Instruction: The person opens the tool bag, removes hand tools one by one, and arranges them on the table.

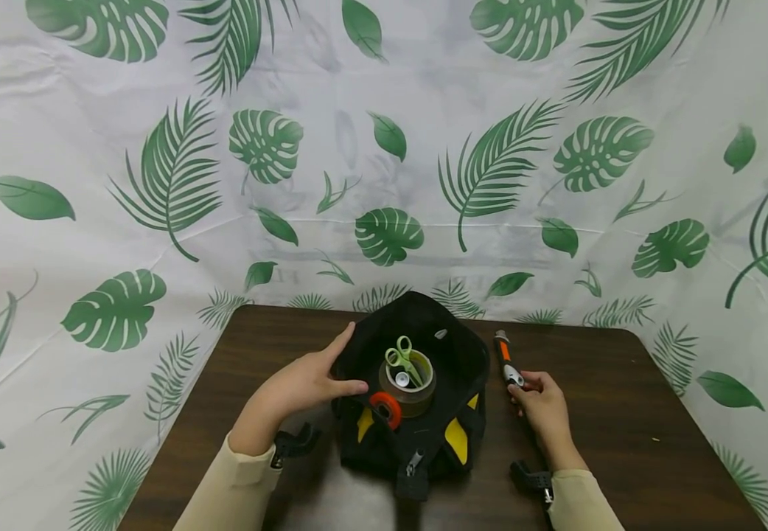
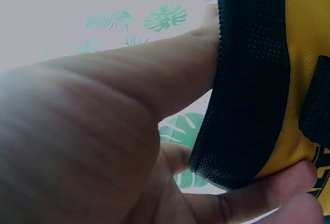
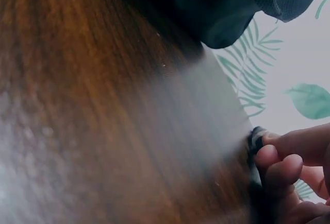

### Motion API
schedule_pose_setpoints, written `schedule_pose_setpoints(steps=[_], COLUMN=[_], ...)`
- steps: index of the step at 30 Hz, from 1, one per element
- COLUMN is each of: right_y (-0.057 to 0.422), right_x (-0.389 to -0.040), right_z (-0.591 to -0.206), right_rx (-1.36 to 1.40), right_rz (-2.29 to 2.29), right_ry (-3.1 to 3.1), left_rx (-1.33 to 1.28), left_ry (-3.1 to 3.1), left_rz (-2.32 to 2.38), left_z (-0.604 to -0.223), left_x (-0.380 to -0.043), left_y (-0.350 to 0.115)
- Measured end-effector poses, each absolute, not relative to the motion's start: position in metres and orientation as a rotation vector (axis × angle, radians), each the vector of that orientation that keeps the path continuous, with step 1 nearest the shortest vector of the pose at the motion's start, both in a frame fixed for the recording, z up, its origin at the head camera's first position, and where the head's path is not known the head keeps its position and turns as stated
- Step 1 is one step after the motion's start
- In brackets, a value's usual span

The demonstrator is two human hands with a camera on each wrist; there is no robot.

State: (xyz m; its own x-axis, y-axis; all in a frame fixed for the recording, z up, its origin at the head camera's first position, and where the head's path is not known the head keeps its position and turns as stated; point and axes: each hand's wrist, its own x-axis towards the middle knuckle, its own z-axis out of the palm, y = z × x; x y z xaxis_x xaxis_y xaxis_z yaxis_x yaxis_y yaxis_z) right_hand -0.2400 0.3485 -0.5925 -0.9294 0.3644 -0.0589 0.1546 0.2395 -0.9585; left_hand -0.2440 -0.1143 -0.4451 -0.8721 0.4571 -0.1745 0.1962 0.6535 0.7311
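Observation:
A black tool bag with yellow panels (image 1: 384, 324) stands wide-mouthed on the table. My left hand (image 1: 298, 383) grips its left rim, thumb on the inner side; in the left wrist view the fingers reach along the yellow outer cloth (image 2: 304, 38). Inside the bag sit a brown tape roll (image 1: 413, 405), green-handled scissors (image 1: 399, 355) standing in a pale roll (image 1: 429, 369), and a small white round-ended item (image 1: 402, 379). A red tape roll (image 1: 392, 410) is at the near left rim. Right of the bag, my right hand (image 1: 546, 409) pinches a slim orange-and-black tool with a silvery middle (image 1: 505, 358).
The dark wooden table (image 1: 596, 391) reaches back to a white leaf-print curtain (image 1: 331, 177). A zipper pull (image 1: 414, 462) hangs at the bag's near side. Black wrist camera mounts (image 1: 296, 440) sit beside both wrists.

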Motion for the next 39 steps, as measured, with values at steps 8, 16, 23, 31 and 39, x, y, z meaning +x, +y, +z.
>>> schedule_pose_setpoints(steps=[8, 16, 23, 31, 39], right_y=[0.348, 0.377, 0.393, 0.377, 0.338], right_x=[-0.244, -0.24, -0.238, -0.23, -0.226], right_z=[-0.592, -0.597, -0.608, -0.602, -0.52], right_rx=[-0.456, -0.117, 0.365, 0.648, 1.037], right_rz=[1.843, 2.528, 2.983, 3.139, 2.974], right_ry=[-2.256, -1.643, -1.007, -0.752, -0.977], left_rx=[0.513, 0.521, 0.504, 0.519, 0.539], left_ry=[2.526, 2.522, 2.519, 2.522, 2.503], left_rz=[1.061, 1.067, 1.064, 1.048, 1.074], left_z=[-0.445, -0.446, -0.445, -0.445, -0.445], left_x=[-0.243, -0.243, -0.241, -0.242, -0.242], left_y=[-0.118, -0.116, -0.116, -0.118, -0.116])
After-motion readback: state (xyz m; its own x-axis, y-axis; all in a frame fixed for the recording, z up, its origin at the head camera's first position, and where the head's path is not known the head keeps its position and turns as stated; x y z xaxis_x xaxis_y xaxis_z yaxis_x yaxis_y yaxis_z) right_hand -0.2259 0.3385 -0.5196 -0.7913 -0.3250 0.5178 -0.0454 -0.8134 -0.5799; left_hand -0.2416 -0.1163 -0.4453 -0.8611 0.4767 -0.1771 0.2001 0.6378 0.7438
